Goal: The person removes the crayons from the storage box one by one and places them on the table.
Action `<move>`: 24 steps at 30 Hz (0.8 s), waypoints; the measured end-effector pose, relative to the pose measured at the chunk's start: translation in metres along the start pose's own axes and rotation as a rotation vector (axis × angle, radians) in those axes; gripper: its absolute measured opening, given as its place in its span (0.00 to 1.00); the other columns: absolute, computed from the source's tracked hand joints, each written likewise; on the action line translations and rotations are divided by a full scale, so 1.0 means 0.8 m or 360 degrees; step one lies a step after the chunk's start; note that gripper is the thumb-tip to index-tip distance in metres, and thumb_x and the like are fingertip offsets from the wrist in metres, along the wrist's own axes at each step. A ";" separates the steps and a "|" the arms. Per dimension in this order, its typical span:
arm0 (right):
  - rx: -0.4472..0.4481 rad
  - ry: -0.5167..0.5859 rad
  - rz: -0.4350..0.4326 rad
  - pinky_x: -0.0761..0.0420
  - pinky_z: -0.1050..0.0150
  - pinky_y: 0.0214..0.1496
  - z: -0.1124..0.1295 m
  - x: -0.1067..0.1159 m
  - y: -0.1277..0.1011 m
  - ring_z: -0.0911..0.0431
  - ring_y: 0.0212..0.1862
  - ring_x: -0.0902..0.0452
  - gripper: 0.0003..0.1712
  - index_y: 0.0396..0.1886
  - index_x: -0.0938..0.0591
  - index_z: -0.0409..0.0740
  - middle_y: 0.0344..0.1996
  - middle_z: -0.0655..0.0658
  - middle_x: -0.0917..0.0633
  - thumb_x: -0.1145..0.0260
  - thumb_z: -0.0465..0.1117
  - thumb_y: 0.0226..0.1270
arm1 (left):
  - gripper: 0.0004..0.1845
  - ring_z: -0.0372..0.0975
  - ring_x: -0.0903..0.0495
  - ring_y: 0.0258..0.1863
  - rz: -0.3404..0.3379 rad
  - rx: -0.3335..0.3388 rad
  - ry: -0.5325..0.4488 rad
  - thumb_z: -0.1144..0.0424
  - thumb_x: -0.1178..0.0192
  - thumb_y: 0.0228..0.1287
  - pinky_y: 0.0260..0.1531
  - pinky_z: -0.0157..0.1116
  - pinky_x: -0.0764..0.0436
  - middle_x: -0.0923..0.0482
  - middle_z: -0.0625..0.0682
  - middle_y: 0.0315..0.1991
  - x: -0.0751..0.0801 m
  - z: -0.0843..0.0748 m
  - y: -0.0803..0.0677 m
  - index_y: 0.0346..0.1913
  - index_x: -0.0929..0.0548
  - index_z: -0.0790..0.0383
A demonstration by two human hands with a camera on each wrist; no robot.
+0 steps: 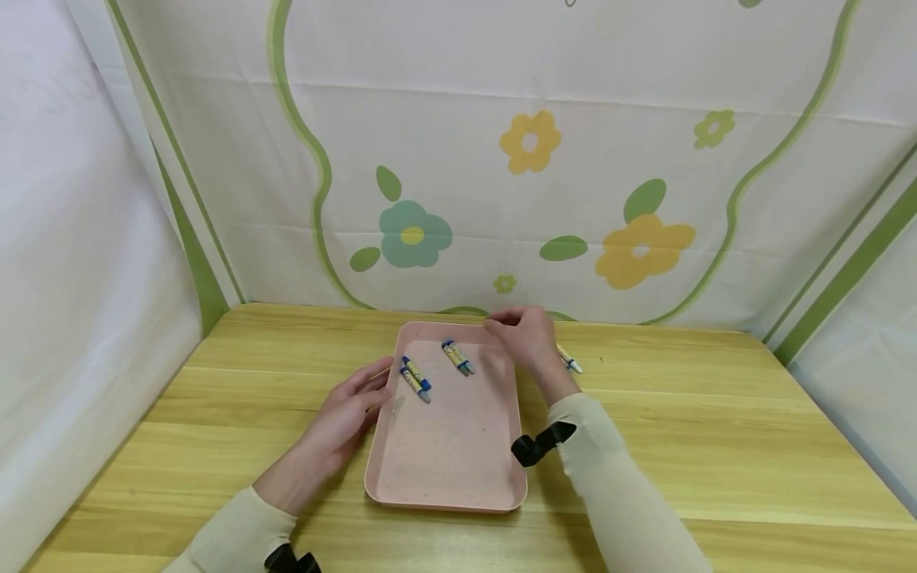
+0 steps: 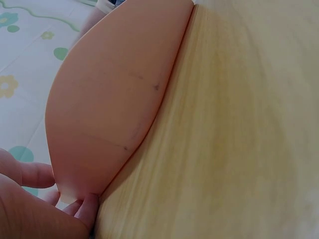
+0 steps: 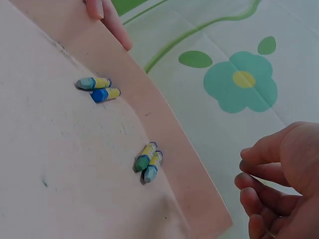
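A shallow pink tray (image 1: 451,454) lies on the wooden table. My left hand (image 1: 351,410) holds its left rim, thumb over the edge and fingers along the outside wall, as the left wrist view shows against the tray's outer side (image 2: 119,99). Near the far right corner is my right hand (image 1: 524,338), its fingers (image 3: 264,149) loosely bent with nothing visible between them. Inside the tray lie two pairs of crayons: a blue crayon (image 3: 105,94) beside a greyish one (image 3: 93,83), and a green crayon (image 3: 146,157) beside a pale teal one (image 3: 153,168).
More crayons (image 1: 571,360) lie on the table (image 1: 680,430) to the right of the tray, partly hidden behind my right wrist. A white cloth backdrop (image 1: 458,159) printed with flowers stands along the table's far edge, with white cloth at both sides.
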State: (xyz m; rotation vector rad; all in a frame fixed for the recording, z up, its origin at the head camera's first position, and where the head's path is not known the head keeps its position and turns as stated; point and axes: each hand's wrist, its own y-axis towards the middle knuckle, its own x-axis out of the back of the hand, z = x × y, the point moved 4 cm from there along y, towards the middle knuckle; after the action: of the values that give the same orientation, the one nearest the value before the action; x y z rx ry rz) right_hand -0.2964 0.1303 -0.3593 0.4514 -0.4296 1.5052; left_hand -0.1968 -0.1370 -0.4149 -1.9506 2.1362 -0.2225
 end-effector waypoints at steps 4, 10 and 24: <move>0.0036 0.0013 0.0020 0.13 0.55 0.51 0.007 -0.006 -0.001 0.48 0.50 0.13 0.12 0.49 0.08 0.44 0.49 0.42 0.08 0.28 0.45 0.73 | 0.32 0.51 0.36 0.81 -0.0001 0.0003 0.0001 0.68 0.47 0.79 0.76 0.49 0.33 0.40 0.60 0.84 0.000 0.000 0.000 0.82 0.36 0.56; 0.0021 0.0077 0.0058 0.13 0.55 0.53 0.016 -0.019 -0.002 0.49 0.51 0.14 0.13 0.50 0.08 0.45 0.50 0.44 0.08 0.28 0.45 0.73 | 0.32 0.52 0.37 0.82 0.0004 -0.0002 -0.0003 0.69 0.48 0.79 0.77 0.50 0.34 0.40 0.60 0.84 -0.001 0.000 0.000 0.82 0.36 0.56; 0.0031 0.0086 0.0066 0.14 0.56 0.53 0.025 -0.045 -0.004 0.51 0.49 0.13 0.10 0.47 0.07 0.47 0.47 0.45 0.08 0.27 0.44 0.72 | 0.32 0.52 0.38 0.82 0.0012 -0.0005 -0.0020 0.69 0.48 0.79 0.79 0.51 0.36 0.40 0.60 0.84 -0.001 -0.002 -0.003 0.83 0.36 0.57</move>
State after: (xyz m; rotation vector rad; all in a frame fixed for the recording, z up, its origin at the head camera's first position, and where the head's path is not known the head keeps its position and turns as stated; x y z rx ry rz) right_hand -0.2939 0.0894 -0.3616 0.4185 -0.3843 1.5595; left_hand -0.1946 -0.1364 -0.4125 -1.9404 2.1369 -0.2049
